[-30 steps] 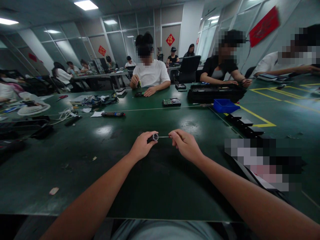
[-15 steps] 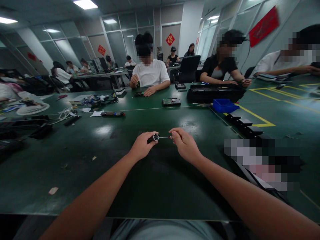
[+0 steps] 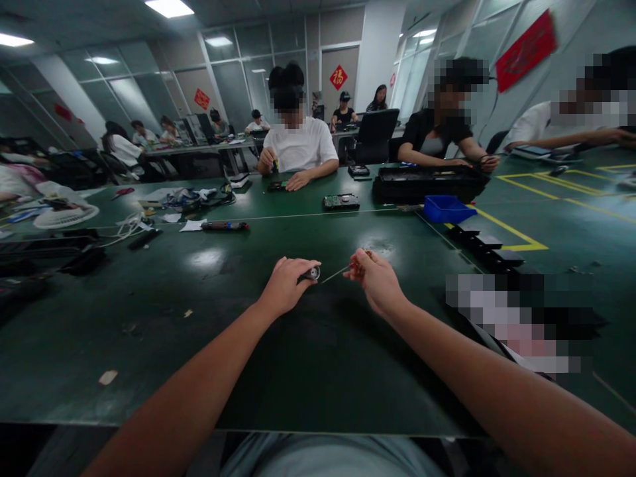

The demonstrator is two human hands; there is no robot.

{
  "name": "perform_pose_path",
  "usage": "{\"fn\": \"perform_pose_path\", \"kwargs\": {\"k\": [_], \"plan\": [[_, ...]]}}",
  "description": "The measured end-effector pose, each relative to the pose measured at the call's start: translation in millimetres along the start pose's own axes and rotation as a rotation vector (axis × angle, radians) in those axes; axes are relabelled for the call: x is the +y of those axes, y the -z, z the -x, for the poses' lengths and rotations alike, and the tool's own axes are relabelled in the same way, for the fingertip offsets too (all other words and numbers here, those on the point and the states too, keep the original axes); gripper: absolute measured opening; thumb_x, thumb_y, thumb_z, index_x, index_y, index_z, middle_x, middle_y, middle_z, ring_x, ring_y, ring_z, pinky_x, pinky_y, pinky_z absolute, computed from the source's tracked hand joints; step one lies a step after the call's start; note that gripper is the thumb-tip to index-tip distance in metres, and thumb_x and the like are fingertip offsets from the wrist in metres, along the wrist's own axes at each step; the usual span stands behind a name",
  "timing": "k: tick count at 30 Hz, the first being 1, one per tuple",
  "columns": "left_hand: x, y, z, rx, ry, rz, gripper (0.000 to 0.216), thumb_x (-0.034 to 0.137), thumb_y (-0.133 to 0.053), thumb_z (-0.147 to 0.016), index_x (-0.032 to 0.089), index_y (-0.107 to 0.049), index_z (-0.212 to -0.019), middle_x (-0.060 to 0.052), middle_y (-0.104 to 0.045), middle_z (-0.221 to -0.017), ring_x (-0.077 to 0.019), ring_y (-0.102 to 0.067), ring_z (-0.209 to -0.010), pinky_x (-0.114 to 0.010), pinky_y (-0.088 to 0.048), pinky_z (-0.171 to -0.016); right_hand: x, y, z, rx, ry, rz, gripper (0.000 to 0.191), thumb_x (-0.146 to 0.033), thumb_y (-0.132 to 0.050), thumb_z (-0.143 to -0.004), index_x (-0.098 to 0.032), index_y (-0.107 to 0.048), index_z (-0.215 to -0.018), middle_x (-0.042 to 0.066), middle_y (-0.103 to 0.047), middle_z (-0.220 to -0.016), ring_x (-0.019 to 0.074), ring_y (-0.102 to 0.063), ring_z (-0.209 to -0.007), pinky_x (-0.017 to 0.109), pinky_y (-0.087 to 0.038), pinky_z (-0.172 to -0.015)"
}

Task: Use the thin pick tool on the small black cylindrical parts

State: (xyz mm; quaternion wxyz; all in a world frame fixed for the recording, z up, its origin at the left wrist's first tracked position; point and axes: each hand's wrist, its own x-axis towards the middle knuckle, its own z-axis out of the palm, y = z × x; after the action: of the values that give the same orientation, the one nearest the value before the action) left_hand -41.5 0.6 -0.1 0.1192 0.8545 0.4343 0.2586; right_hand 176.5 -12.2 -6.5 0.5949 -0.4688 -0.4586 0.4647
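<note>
My left hand point(image 3: 282, 286) is closed around a small dark cylinder point(image 3: 313, 272). Its round end, with a silvery rim, faces toward me and to the right; the rest is hidden in my palm. In my right hand point(image 3: 376, 281) is a thin screwdriver point(image 3: 336, 273), pinched between the fingers. The handle is mostly covered and looks reddish. Its metal shaft slants down and left, with the tip just to the right of the cylinder and seemingly apart from it. Both hands are above the green table point(image 3: 308, 371).
Ahead lie a dark pen-like tool point(image 3: 225, 226) and a hard drive point(image 3: 341, 201). To the right are a blue bin point(image 3: 448, 209) and a row of black blocks point(image 3: 489, 245). A co-worker point(image 3: 301, 146) sits opposite. Cables point(image 3: 130, 228) clutter the left.
The screwdriver has moved out of line with the cylinder's end and now tilts, tip downward. My right hand has shifted right, and the cylinder's end has turned slightly to the right.
</note>
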Motion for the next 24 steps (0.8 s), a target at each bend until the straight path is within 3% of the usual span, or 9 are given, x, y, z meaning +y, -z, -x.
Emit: {"fn": "perform_pose_path", "kwargs": {"k": [3, 10, 24], "plan": [[-1, 0, -1, -0.015, 0.036, -0.004, 0.037, 0.024, -0.062, -0.092, 0.028, -0.061, -0.130, -0.006, -0.066, -0.127, -0.0243, -0.057, -0.122, -0.054, -0.027, -0.115, 2, -1, 0, 0.048, 0.051, 0.052, 0.031, -0.052, -0.056, -0.088, -0.021, -0.056, -0.083, 0.001, -0.061, -0.073, 0.0152, -0.060, -0.063, 0.034, -0.055, -0.066], [-1, -1, 1, -0.033, 0.041, -0.009, 0.037, 0.024, -0.064, -0.091, 0.028, -0.062, -0.128, -0.006, -0.067, -0.125, -0.0246, -0.057, -0.120, -0.055, -0.027, -0.114, 4, -4, 7, -0.007, 0.201, 0.095, 0.027, -0.047, -0.054, -0.093, -0.021, -0.058, -0.093, 0.002, -0.064, -0.079, 0.0162, -0.062, -0.072, 0.035, -0.053, -0.073], [-3, -4, 3, -0.042, 0.013, -0.078, 0.040, 0.022, -0.064, -0.091, 0.031, -0.062, -0.130, -0.004, -0.067, -0.125, -0.0247, -0.057, -0.119, -0.060, -0.018, -0.117, -19, -7, 27, -0.077, 0.416, 0.542, 0.016, -0.036, -0.047, -0.097, -0.023, -0.057, -0.096, 0.005, -0.070, -0.083, 0.0209, -0.069, -0.079, 0.035, -0.050, -0.073]]}}
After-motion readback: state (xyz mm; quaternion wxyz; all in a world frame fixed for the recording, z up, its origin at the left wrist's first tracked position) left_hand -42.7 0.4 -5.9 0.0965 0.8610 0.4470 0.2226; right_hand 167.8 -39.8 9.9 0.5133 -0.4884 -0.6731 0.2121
